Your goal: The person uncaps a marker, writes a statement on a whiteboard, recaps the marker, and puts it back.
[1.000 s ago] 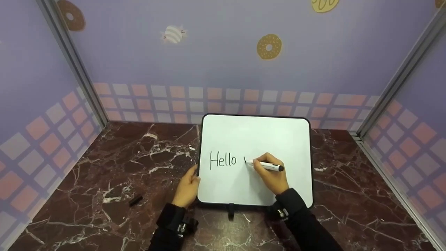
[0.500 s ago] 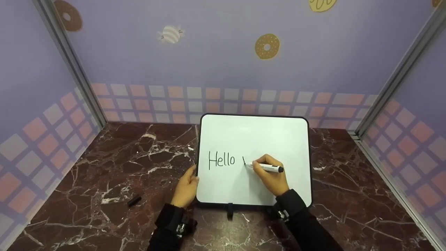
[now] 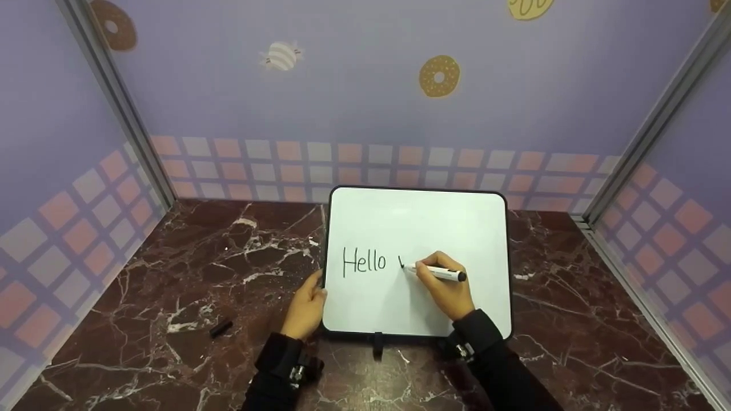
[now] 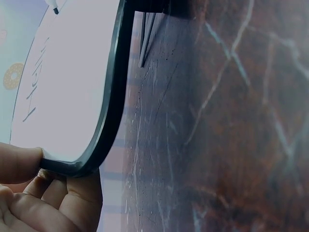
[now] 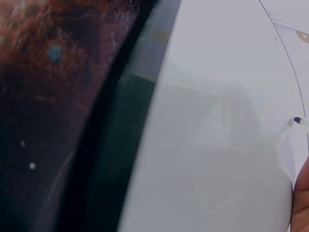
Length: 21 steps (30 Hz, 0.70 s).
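A white whiteboard with a black frame leans back on the table, bearing "Hello" in black and a short slanted stroke to its right. At its lower left edge my left hand grips the frame; in the left wrist view the thumb lies at the front and the fingers curl behind. My right hand pinches a white marker with a black end, its tip right at the foot of the stroke. In the right wrist view the marker's dark tip shows near the board, with only part of the hand visible.
A small black marker cap lies on the dark red marbled table to the left. Below the board's bottom edge sticks out a black tab. Thin legs show beneath the board. Purple walls enclose three sides.
The slanted stroke has grown downward a little and now hooks at its foot, the marker tip moving slightly with it. My left hand keeps its grip on the frame.
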Available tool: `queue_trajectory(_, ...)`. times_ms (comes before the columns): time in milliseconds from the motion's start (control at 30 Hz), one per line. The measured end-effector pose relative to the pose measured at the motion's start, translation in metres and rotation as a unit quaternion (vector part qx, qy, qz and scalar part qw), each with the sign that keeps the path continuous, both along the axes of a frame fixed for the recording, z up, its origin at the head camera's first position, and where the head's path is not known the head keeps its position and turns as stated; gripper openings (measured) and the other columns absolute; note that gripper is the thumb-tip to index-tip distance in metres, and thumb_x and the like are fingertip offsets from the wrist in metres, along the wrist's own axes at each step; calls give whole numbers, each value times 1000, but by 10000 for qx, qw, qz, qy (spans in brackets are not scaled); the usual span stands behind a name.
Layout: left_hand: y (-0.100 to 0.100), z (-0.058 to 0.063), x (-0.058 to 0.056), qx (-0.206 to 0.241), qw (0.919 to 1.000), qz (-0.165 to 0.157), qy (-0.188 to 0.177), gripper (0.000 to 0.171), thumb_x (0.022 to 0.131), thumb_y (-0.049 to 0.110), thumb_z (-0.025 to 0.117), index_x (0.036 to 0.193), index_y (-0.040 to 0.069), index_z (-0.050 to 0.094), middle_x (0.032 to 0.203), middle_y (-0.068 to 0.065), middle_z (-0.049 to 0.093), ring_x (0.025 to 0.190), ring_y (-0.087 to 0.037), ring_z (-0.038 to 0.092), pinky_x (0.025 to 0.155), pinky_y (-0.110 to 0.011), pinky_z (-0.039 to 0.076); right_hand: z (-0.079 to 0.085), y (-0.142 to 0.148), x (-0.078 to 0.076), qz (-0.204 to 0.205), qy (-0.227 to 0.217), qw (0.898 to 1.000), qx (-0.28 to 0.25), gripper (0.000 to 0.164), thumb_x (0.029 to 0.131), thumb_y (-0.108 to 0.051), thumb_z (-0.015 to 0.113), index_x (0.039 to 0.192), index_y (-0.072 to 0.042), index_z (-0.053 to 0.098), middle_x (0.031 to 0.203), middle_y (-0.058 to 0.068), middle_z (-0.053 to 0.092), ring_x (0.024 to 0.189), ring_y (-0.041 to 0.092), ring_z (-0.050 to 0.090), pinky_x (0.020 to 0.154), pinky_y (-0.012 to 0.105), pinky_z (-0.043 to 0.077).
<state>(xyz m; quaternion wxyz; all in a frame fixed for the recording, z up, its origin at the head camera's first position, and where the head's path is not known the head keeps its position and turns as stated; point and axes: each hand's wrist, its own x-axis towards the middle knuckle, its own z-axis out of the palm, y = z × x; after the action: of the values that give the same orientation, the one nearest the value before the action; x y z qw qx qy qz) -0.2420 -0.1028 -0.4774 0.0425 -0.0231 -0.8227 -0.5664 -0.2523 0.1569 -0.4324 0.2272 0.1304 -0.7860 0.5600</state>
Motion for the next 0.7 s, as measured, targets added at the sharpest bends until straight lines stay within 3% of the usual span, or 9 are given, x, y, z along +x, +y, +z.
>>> queue_trajectory(233,0,-1,0,65,10000,39,-49,48,92,3,43,138,-2,35,124,-30,50,107,-33,51,97,-49,38,1,0,-2,11,-16,10000,-71,9,82,-2,64,73,-2,62,68,4,62,58,9,53,51,21,43)
queue_trajectory(467,0,0,0,311,9995,-106,-40,47,93,2,41,138,-5,33,140,-31,33,125,-43,38,105,-51,30,3,0,-3,-42,-192,9997,-122,9,83,-4,63,74,-2,62,70,6,65,59,10,56,52,21,45)
queue_trajectory(700,1,-2,-1,81,9998,-27,154,46,91,1,42,136,-6,36,134,-32,40,119,-40,45,101,-51,35,5,0,-3,-55,-105,9999,-114,9,82,-3,64,74,-2,62,69,5,63,58,10,54,52,21,44)
